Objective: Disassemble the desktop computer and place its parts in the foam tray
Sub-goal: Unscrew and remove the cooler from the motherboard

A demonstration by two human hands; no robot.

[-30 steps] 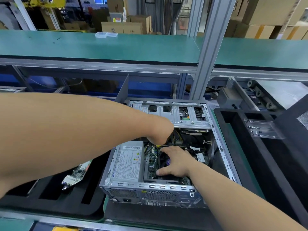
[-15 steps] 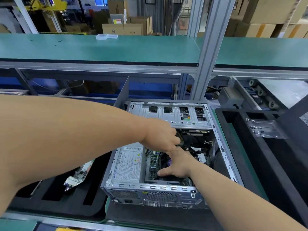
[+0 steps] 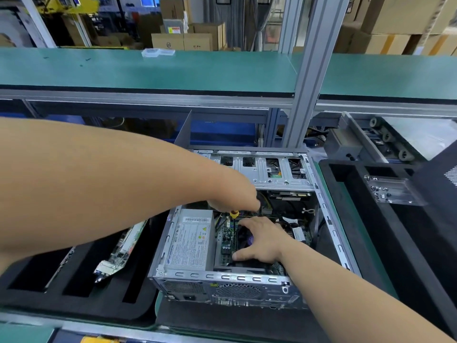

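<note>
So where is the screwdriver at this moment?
In the head view, the left hand grips the screwdriver inside the open computer case, between the power supply and the right hand.

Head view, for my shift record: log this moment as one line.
left hand grips screwdriver inside computer case | right hand rests on fan | circuit board in foam tray

Lit brightly and evenly from overhead, with soft shadows inside the computer case [image 3: 249, 219], wide-angle bending at the edges, and slight softness on the near left forearm [image 3: 86, 189].
</note>
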